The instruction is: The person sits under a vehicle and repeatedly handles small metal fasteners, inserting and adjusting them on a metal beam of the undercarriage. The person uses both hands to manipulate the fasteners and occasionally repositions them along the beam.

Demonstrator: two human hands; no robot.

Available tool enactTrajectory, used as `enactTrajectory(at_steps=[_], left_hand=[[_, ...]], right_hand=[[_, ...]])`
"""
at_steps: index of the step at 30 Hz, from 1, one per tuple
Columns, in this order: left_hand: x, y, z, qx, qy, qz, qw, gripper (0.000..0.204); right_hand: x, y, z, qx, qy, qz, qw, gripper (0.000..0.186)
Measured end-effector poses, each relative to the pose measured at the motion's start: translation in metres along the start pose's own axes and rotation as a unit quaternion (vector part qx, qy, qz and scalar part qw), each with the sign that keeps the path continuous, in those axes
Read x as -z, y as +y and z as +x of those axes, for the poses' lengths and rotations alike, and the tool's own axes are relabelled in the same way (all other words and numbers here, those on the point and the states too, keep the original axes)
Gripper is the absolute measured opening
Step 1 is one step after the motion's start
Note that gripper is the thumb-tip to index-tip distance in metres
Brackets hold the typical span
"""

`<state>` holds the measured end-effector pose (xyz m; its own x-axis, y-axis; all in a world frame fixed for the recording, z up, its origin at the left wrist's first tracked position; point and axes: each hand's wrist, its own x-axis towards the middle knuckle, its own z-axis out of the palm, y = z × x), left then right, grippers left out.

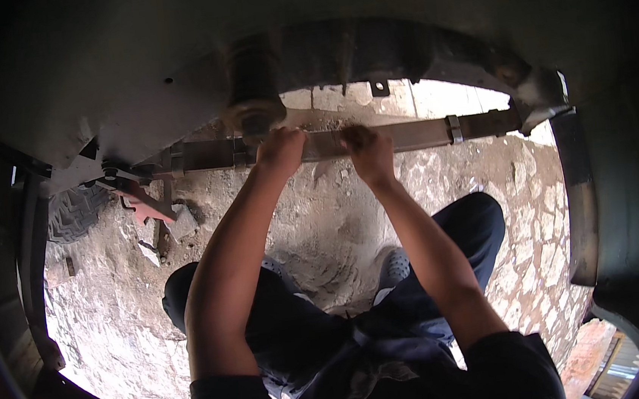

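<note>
A long leaf spring [413, 135] runs crosswise under the dark underbody of a vehicle, with metal clamps [455, 129] around it. My left hand [282, 151] is closed against the spring, just below a dark cylindrical bump stop or mount [252, 84]. A short way to the right, my right hand [369, 151] is also closed, its fist overlapping the spring's front edge. Whatever the fingers of either hand grip is hidden or too small to name. A bare stretch of the spring shows between the two fists.
Dark body panels [621, 173] enclose both sides, with the underbody [133, 71] low overhead. At the left are a knobbly tyre [76, 213], a red metal bracket [145, 203] and loose stones [182, 223]. My knees and shoes rest over dusty, stony ground [321, 222].
</note>
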<state>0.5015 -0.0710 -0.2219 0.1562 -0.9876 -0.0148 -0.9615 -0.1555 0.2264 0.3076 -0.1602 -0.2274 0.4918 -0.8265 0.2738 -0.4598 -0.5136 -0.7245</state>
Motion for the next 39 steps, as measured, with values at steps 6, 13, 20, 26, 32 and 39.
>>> enactTrajectory(at_steps=[6,13,20,26,32,39], left_hand=[[-0.014,-0.010,0.005,-0.009,0.064,-0.036,0.997,0.056],[0.003,0.010,0.017,0.033,-0.083,-0.038,0.995,0.058],[0.002,-0.008,-0.010,-0.047,0.001,-0.025,0.999,0.062],[0.012,0.018,0.011,0.013,-0.092,0.018,0.995,0.054],[0.004,0.018,0.007,0.091,-0.039,0.004,0.995,0.054],[-0.004,0.021,0.005,0.071,0.023,-0.014,0.997,0.028]], right_hand=[[-0.009,0.012,-0.019,0.041,0.005,-0.039,0.998,0.018],[-0.024,0.012,0.032,-0.047,0.002,-0.071,0.996,0.020],[-0.011,-0.013,-0.025,-0.055,0.013,-0.053,0.997,0.013],[-0.022,0.014,0.011,-0.016,0.004,-0.131,0.991,0.012],[-0.022,0.005,-0.003,0.032,-0.045,-0.108,0.993,0.014],[-0.021,0.018,0.010,0.116,-0.041,-0.114,0.986,0.011]])
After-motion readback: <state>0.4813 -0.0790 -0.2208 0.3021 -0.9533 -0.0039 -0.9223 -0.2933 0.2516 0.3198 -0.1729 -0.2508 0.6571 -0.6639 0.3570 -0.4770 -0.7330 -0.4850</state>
